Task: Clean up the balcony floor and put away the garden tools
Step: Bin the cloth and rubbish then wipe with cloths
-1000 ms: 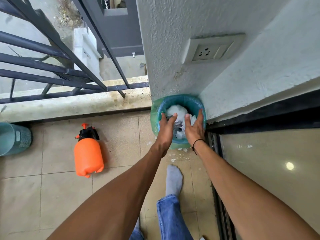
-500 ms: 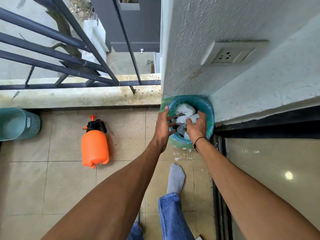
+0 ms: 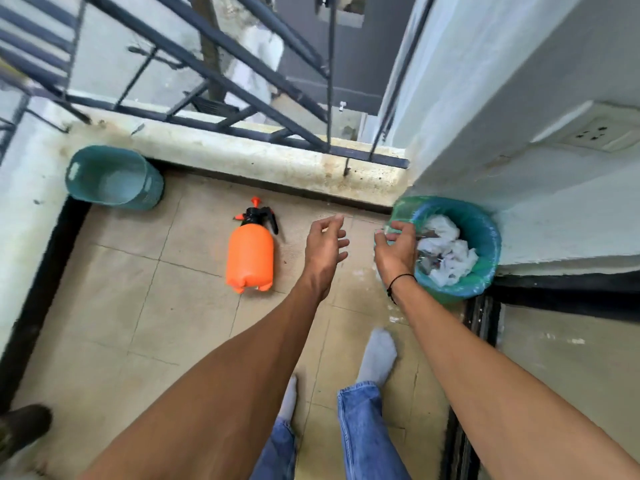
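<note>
A teal waste bin (image 3: 485, 237) with a green liner stands in the corner by the white wall, filled with crumpled white paper (image 3: 446, 251). My right hand (image 3: 394, 249) hovers over the bin's left rim, fingers loosely curled, holding nothing. My left hand (image 3: 325, 247) hangs in the air left of the bin, fingers relaxed and empty. An orange pressure sprayer (image 3: 250, 254) with a black pump head lies on its side on the beige tiled floor (image 3: 138, 306), left of my left hand.
A teal basket (image 3: 114, 178) sits tipped in the far left corner under the railing (image 3: 207, 71). A concrete kerb (image 3: 259, 161) runs along the floor's far edge. A sliding-door track (image 3: 481, 341) borders the right. My socked feet (image 3: 377, 355) stand below. Small white scraps (image 3: 393, 318) lie near the bin.
Both hands have come out of the bin and drawn back to the left, empty. The view has swung left, showing more of the floor and the teal basket.
</note>
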